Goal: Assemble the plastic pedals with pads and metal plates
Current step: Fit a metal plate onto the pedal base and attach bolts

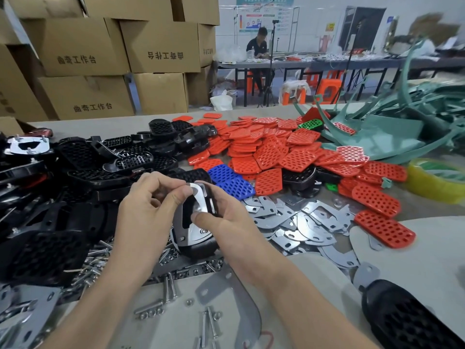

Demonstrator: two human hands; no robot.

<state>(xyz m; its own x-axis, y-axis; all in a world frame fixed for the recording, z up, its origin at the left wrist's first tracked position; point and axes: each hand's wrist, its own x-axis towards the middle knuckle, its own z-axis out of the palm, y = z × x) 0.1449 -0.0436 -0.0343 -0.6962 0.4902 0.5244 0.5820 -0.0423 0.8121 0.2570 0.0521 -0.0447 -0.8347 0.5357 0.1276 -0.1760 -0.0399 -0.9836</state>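
At table (427, 248) centre, left hand (148, 205) pinches the metal plate (200, 197) at its upper end; right hand (224, 220) grips the black plastic pedal (198, 248) beneath, thumb on plate; cartons (161, 46) behind read "曲奇工作台".

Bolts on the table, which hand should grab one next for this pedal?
Left, probably. The right hand cradles the black pedal, thumb pressing the metal plate, so it should stay. The left hand only pinches the plate's top edge, and the bolts lie beside its forearm.
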